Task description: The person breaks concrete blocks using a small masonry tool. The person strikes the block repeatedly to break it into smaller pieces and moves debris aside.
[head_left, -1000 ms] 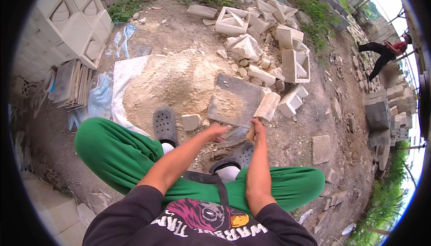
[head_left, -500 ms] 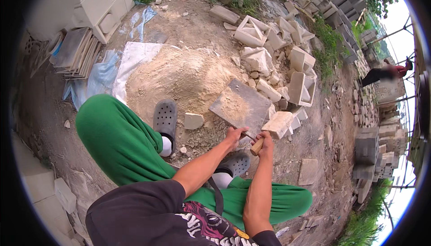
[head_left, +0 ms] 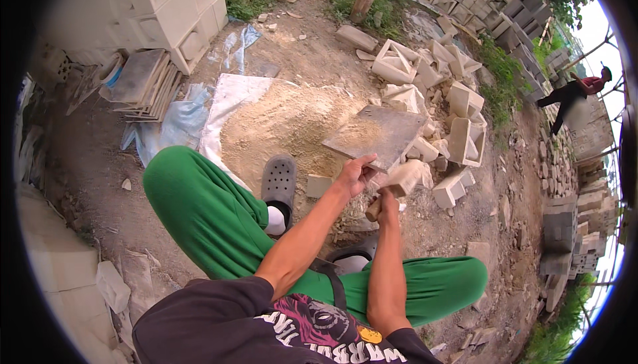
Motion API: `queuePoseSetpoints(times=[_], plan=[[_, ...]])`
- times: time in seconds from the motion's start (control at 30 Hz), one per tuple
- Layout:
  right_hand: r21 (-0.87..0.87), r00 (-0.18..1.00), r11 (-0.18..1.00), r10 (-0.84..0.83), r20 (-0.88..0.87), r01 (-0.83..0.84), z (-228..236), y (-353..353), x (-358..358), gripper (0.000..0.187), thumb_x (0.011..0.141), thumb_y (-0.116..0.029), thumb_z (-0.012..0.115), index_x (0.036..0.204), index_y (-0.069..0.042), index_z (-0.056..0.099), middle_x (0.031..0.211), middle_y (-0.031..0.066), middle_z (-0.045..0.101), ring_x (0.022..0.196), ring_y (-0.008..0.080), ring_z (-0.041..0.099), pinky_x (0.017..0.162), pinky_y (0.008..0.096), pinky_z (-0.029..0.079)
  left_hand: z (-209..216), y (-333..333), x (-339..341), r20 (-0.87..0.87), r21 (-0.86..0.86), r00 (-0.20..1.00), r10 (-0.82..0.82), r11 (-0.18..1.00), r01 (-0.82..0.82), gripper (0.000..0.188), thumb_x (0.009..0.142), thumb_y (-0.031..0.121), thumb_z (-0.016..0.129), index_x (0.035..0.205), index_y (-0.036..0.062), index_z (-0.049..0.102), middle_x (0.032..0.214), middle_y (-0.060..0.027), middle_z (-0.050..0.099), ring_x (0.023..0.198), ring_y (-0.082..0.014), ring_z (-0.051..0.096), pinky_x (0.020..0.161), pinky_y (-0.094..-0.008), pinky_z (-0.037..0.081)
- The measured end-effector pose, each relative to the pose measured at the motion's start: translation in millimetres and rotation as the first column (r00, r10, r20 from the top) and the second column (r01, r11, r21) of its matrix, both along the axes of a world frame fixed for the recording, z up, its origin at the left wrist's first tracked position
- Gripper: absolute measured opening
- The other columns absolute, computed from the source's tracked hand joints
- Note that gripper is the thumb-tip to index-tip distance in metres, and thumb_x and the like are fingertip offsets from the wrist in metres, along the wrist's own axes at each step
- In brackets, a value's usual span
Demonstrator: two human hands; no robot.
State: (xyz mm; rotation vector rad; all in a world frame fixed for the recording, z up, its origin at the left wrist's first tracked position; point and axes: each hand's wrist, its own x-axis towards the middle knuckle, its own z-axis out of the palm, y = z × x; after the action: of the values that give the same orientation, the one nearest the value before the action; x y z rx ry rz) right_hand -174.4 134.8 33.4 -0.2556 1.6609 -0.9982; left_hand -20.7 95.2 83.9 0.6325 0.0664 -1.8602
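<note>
A squatting person's left hand (head_left: 353, 175) is gripping the near edge of a flat grey slab (head_left: 376, 135), tilting it up just beside the sand pile (head_left: 286, 125). The right hand (head_left: 387, 202), below the slab, is closing around a wooden handle (head_left: 373, 211)

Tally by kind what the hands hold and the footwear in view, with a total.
Flat grey slab, held at its near edge by the left hand: 1
Wooden-handled tool, gripped by the right hand: 1
Grey clogs: 2, the second partly hidden
Total: 4
</note>
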Motion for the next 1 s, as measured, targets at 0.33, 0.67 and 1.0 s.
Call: queuePoseSetpoints(times=[0.33, 0.67, 1.0], plan=[[-0.049, 0.828, 0.846, 0.505, -0.243, -0.530, 16, -32, 95, 0.045, 0.086, -0.033, 0.068, 0.112, 0.004, 0.068, 0.094, 0.0134, 0.072, 0.081, 0.0215, 0.070, 0.066, 0.0349, 0.054, 11, -12, 65, -0.343, 0.030, 0.912, 0.223, 0.974, -0.226, 0.005, 0.092, 0.002, 0.067, 0.095, 0.0020, 0.062, 0.088, -0.0076, 0.071, 0.081, -0.0176, 0.073, 0.073, -0.0258, 0.066], [-0.217, 0.893, 0.867, 0.446, -0.065, -0.448, -37, -29, 111, 0.042, 0.096, -0.039, 0.062, 0.119, -0.004, 0.063, 0.110, 0.0046, 0.066, 0.091, 0.0176, 0.065, 0.080, 0.0293, 0.053, 26, -11, 48, -0.371, 0.088, 0.903, 0.214, 0.977, -0.196, 0.013, 0.090, -0.001, 0.068, 0.101, -0.0011, 0.061, 0.092, -0.0098, 0.071, 0.083, -0.0195, 0.073, 0.074, -0.0268, 0.066], [-0.152, 0.911, 0.902, 0.411, 0.020, -0.404, -25, -15, 90, 0.037, 0.093, -0.033, 0.065, 0.114, -0.002, 0.064, 0.106, 0.0073, 0.065, 0.087, 0.0189, 0.064, 0.076, 0.0311, 0.053, 35, -1, -5, -0.354, 0.092, 0.923, 0.153, 0.987, -0.128, 0.016, 0.088, 0.003, 0.073, 0.100, 0.0014, 0.062, 0.092, -0.0085, 0.072, 0.082, -0.0185, 0.073, 0.073, -0.0261, 0.066]])
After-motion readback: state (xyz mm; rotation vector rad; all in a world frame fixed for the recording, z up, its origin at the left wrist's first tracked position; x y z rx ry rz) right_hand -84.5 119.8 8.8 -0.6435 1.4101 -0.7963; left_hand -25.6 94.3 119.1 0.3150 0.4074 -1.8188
